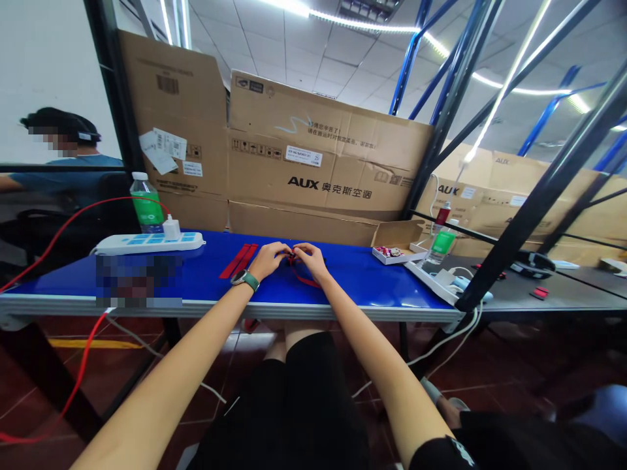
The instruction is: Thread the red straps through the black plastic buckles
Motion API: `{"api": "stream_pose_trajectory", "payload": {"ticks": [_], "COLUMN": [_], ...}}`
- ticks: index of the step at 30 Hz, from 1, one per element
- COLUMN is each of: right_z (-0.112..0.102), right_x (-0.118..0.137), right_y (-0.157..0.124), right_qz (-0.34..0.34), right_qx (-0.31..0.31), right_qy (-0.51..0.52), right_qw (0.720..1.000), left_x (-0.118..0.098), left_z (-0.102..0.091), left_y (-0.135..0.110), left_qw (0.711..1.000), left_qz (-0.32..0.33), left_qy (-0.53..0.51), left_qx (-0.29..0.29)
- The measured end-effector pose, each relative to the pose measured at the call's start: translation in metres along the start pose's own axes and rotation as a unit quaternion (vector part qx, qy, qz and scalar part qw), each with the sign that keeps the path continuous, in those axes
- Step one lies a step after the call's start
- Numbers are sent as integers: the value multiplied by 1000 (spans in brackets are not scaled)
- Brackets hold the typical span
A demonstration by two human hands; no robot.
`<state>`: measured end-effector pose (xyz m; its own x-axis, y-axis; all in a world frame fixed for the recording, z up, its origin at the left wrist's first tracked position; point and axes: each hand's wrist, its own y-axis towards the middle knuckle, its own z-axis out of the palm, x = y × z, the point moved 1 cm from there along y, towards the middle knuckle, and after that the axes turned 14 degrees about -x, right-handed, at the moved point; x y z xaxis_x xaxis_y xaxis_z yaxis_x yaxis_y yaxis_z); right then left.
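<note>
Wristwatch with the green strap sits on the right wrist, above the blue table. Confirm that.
Wrong wrist: the head view shows the wristwatch with the green strap on the left wrist, not the right, above the blue table.

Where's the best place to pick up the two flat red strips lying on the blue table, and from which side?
Probably the lower end of the flat red strips, nearest the table's front edge, coming from above and slightly left. They lie flat and angled side by side, so pinching the edges there seems easiest, and your left hand is closest.
</note>
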<state>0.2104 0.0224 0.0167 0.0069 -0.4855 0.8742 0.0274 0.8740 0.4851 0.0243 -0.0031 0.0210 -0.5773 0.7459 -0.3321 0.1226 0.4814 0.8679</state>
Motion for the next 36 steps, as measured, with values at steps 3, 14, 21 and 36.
{"api": "stream_pose_trajectory", "payload": {"ticks": [3,14,21,36], "right_z": [0,-1,0,0], "right_x": [0,-6,-2,3], "right_y": [2,5,2,-1], "right_qz": [-12,-6,-21,-21], "right_qx": [-12,-31,37,56], "right_qy": [7,16,-8,28], "right_qw": [1000,999,999,998], "left_x": [-1,-5,-6,-9], "left_z": [-1,-1,-3,-7], "left_y": [0,1,1,3], "left_qw": [1000,1000,999,997], "left_qz": [9,-6,-42,-51], "left_qy": [-6,-17,-2,19], "left_qx": [-9,-6,-29,-60]}}
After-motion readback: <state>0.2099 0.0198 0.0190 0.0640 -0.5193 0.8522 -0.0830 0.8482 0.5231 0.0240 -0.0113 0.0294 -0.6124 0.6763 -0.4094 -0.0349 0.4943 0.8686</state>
